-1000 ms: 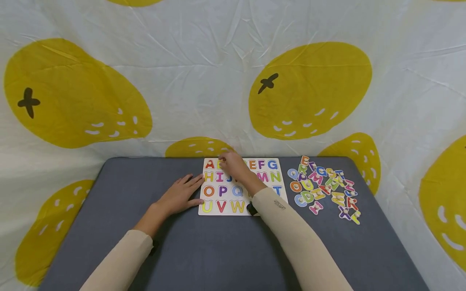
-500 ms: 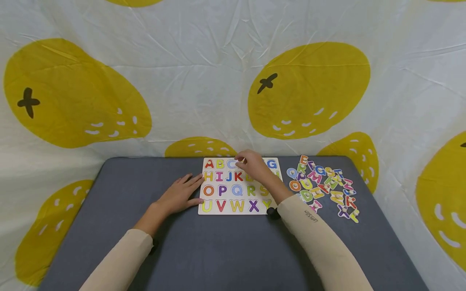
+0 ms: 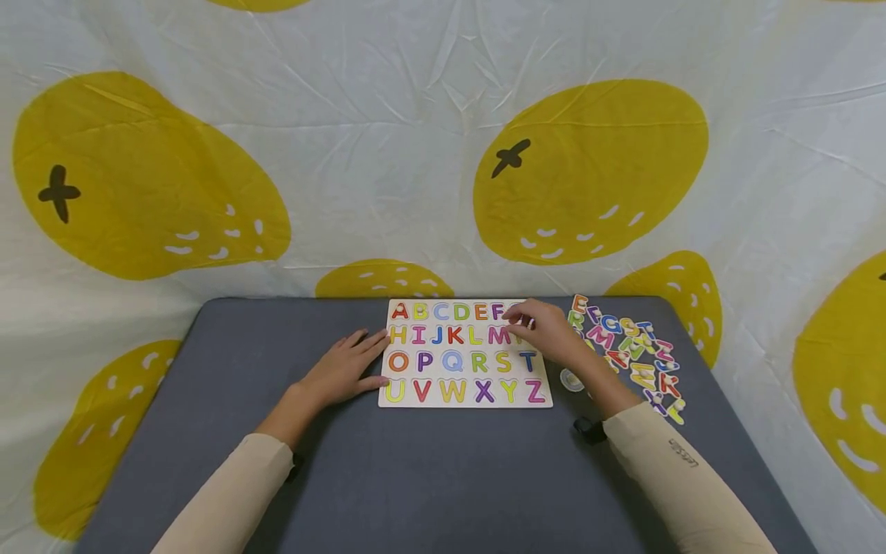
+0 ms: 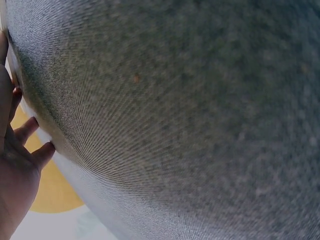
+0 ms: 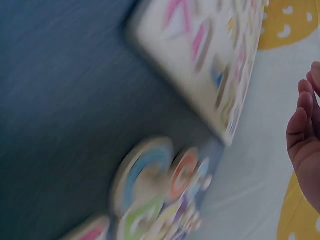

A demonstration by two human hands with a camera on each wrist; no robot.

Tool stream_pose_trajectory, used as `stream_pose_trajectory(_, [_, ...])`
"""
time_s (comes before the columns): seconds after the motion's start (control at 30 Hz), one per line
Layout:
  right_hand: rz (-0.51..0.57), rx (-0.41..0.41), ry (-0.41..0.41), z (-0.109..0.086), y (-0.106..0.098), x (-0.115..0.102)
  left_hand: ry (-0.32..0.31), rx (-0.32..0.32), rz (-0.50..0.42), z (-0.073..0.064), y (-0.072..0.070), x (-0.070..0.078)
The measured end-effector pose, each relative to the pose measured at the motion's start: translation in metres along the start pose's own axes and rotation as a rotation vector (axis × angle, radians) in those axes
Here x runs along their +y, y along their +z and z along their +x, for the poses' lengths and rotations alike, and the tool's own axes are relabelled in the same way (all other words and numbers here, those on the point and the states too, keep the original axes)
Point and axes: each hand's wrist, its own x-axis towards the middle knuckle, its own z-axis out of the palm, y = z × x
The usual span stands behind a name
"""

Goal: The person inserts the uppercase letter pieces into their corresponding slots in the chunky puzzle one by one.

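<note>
A white alphabet puzzle board (image 3: 450, 375) lies at the table's far side. Its A piece (image 3: 399, 311) and B piece (image 3: 420, 312) sit in their recesses, small knobs upward. My left hand (image 3: 342, 371) rests flat beside the board, spread fingers and thumb at its left edge; its fingers (image 4: 42, 154) also show in the left wrist view. Over the board's upper right corner is my right hand (image 3: 547, 332), bent loosely, with nothing held; it hides the G and part of the N. In the right wrist view the fingers (image 5: 302, 112) are bare.
Loose knobbed letter pieces (image 3: 644, 375) lie in a heap right of the board, some overlapping; my right forearm covers part of them. The grey table (image 3: 443, 477) ends at a patterned curtain (image 3: 388, 192) behind it.
My right hand has moved right across the board from the B recess to the G corner, uncovering the B piece in its place. The left hand stays put.
</note>
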Motion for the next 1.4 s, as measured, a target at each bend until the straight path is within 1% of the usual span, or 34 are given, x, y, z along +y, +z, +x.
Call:
stream_pose_trajectory(0.27, [-0.002,-0.014,0.021,-0.040,-0.026,0.028,0.005,0.005,0.007,0.001,-0.002,0.000])
stream_pose_trajectory(0.4, [-0.018,-0.032,0.035,-0.057,-0.034,0.042,0.009,0.004,0.009,0.002,-0.001,0.000])
stream_pose_trajectory(0.5, [-0.030,-0.046,0.008,-0.069,-0.037,0.050,0.010,0.001,0.015,0.003,0.000,0.000])
stream_pose_trajectory(0.6, [-0.044,-0.055,-0.050,-0.078,-0.040,0.055,0.009,-0.004,0.021,0.003,0.000,0.001])
stream_pose_trajectory(0.67, [-0.053,-0.066,-0.075,-0.083,-0.040,0.058,0.008,-0.005,0.019,0.003,0.000,0.001])
stream_pose_trajectory(0.73, [-0.063,-0.074,-0.093,-0.086,-0.039,0.060,0.008,-0.002,0.015,0.003,-0.001,0.001])
stream_pose_trajectory(0.93, [-0.108,-0.133,-0.062,-0.090,-0.034,0.067,0.005,0.005,0.007,0.001,-0.003,0.002])
stream_pose_trajectory(1.03, [-0.128,-0.139,-0.049,-0.092,-0.030,0.072,0.001,0.001,0.006,0.000,-0.003,0.001])
stream_pose_trajectory(1.23, [-0.115,-0.156,0.003,-0.095,-0.022,0.078,-0.002,-0.004,0.012,0.000,0.000,0.000])
stream_pose_trajectory(1.4, [-0.122,-0.174,0.033,-0.095,-0.023,0.076,-0.005,-0.008,0.012,0.001,0.001,-0.001])
